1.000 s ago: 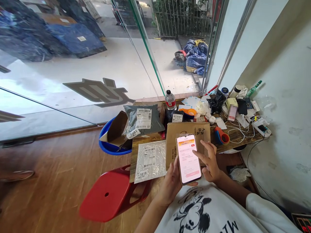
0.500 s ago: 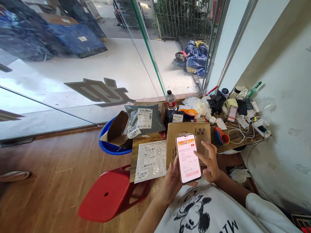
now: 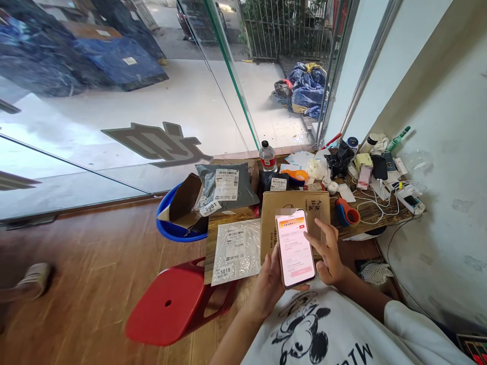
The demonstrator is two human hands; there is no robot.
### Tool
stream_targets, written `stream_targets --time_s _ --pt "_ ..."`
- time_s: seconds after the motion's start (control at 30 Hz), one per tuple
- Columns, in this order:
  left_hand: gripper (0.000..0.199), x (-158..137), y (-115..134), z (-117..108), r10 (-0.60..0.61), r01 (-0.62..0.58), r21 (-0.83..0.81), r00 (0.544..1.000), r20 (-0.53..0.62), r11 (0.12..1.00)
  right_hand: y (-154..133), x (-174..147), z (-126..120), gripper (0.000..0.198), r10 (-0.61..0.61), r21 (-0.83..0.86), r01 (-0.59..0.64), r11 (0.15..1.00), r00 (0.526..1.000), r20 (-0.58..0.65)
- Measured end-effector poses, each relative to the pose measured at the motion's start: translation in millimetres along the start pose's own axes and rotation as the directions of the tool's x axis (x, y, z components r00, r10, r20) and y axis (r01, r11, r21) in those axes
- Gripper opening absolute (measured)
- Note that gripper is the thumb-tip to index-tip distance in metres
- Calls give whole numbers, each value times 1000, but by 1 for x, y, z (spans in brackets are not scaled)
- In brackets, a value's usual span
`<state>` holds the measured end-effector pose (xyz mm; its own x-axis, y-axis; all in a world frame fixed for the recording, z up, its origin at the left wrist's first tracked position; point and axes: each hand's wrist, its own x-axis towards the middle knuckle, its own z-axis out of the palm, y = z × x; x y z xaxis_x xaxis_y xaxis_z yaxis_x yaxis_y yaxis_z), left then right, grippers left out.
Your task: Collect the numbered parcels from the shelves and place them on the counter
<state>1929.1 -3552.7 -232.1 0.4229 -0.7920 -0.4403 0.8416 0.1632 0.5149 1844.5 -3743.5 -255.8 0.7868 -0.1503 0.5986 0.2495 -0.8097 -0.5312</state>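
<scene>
Here, my left hand [image 3: 268, 284] grips a phone [image 3: 296, 248] from its left edge and underside, screen lit, tilted up toward me. My right hand [image 3: 327, 251] is open, fingers loosely spread, one fingertip touching the screen's right side; nothing held in it.

Just beyond the phone, partly under it from this view: a brown cardboard box [image 3: 277, 210] on the wooden table [image 3: 375, 213]. Left of my left hand, a clear plastic parcel [image 3: 236, 251] marked 5019 lies flat at the table's near edge. Further out from that, a grey mailer bag [image 3: 224, 187] with a white label, leaning over a blue basin [image 3: 169, 230]. Below and left of my left wrist, a red plastic stool [image 3: 171, 304] on the floor.

Right of my right hand, just past the box: a tape dispenser [image 3: 347, 213], orange and blue. Beyond it, white cables [image 3: 375, 205] and small clutter along the wall. Well beyond the box, a water bottle [image 3: 267, 156] with a red label stands upright
</scene>
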Motion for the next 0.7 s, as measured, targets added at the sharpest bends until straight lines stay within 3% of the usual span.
stream_targets --time_s 0.13,0.2,0.3,0.4,0.5,0.7 --pt "71 4 -7 -2 20 -20 -25 1000 0 999 3 -9 -2 56 -182 -29 181 983 983 -31" --pt "77 6 -12 -4 63 -64 -36 998 -30 997 2 -9 -2 54 -216 -36 215 976 976 -27" --pt "80 5 -14 -6 62 -64 -41 997 -56 997 -1 -5 -2 58 -129 -24 128 992 991 -42" --pt "69 0 -9 -6 19 -20 -37 999 -30 999 -3 0 -1 60 -11 -10 10 1000 999 -47" --pt "61 -4 -2 -3 -8 9 -23 1000 28 1000 -2 -1 0 62 8 -3 -9 1000 999 -43" --pt "65 -5 2 0 -8 9 -23 999 35 1000 5 -16 -1 55 -233 -12 233 972 971 -47"
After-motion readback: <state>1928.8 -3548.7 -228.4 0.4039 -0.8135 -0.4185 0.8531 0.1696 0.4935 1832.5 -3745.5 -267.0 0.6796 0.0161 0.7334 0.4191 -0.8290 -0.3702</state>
